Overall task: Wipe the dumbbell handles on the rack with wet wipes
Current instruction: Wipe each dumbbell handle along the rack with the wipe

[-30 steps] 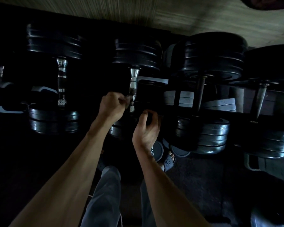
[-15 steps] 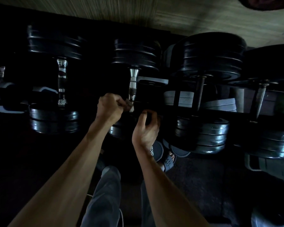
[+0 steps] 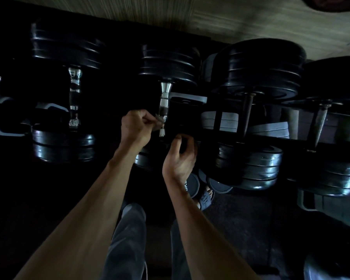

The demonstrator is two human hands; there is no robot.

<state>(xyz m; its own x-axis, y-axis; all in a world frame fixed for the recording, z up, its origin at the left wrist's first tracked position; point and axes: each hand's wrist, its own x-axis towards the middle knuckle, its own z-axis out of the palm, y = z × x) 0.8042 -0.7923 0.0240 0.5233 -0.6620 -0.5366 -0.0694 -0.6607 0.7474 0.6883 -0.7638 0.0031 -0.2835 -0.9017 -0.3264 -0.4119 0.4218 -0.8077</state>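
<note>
The left hand (image 3: 136,126) pinched a thin pale wipe (image 3: 159,119) against the shiny metal handle (image 3: 164,106). At its 4 o'clock, the right hand (image 3: 180,158) was curled around something dark; I cannot tell what.

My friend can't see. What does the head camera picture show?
The left hand holds a wipe against a shiny dumbbell handle on a dark rack. The right hand curls near the handle's lower end; what it holds is unclear.

Left grip (image 3: 136,126) fisted and pinching, right grip (image 3: 180,158) loosely curled

Right hand (image 3: 179,158) contents lost in dark
</note>
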